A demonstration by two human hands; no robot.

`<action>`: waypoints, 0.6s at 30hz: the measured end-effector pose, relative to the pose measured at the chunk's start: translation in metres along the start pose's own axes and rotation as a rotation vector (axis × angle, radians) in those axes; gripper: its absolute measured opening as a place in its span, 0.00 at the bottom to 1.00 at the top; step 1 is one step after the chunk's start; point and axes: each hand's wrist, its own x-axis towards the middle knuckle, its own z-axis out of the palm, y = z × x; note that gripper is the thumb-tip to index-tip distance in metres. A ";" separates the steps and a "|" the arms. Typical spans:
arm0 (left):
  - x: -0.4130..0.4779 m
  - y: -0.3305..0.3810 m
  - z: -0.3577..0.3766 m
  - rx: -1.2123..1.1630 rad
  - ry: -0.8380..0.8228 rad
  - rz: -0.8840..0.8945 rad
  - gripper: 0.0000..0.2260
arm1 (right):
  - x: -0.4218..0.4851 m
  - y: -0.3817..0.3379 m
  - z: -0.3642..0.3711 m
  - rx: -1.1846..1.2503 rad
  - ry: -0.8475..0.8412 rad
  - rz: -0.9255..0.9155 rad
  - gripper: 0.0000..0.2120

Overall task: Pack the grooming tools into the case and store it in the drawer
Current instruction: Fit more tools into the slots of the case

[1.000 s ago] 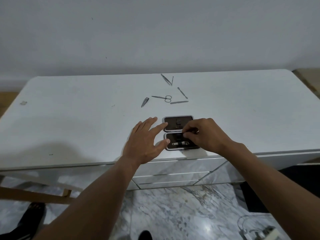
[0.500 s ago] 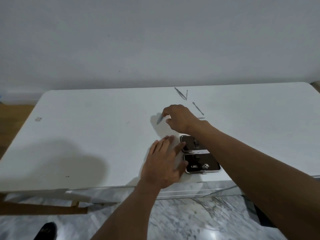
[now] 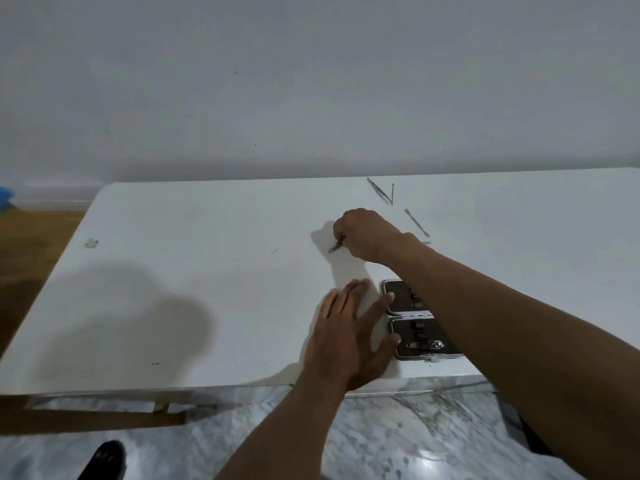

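The step in hand is the collecting of the loose grooming tools, and the packing looks only partly done. The right hand, in the upper middle of the frame, is closed around a small pointed metal tool, whose tip shows below the curled fingers and seems to touch the white counter. I cannot tell if the tool is already lifted.

The left hand, lower and near the centre, lies flat on the counter with its fingers spread. Its thumb and forefinger touch the left edge of the open case. It grips nothing; it appears to steady the case.

The case lies open at the front edge of the counter, right of centre, and the right forearm covers part of it. Its two dark halves are one above the other, and the lower half already holds at least one small metal piece.

More tools are on the counter in the upper right: a crossed pair of thin tools and a slim stick.

In my judgement, the next move calls for carrying the pinched tool down to the case and pressing it into a free slot, while the left hand keeps the case from sliding. The drawer is not clearly in view.
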 end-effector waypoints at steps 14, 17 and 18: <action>0.004 -0.003 -0.002 0.054 -0.085 0.003 0.28 | -0.079 0.035 -0.010 0.087 0.125 0.078 0.09; 0.003 -0.003 -0.003 0.059 -0.083 0.003 0.29 | -0.113 0.051 -0.015 0.137 0.151 0.098 0.08; 0.003 -0.003 -0.003 0.063 -0.083 0.004 0.29 | -0.125 0.056 -0.014 0.148 0.156 0.113 0.09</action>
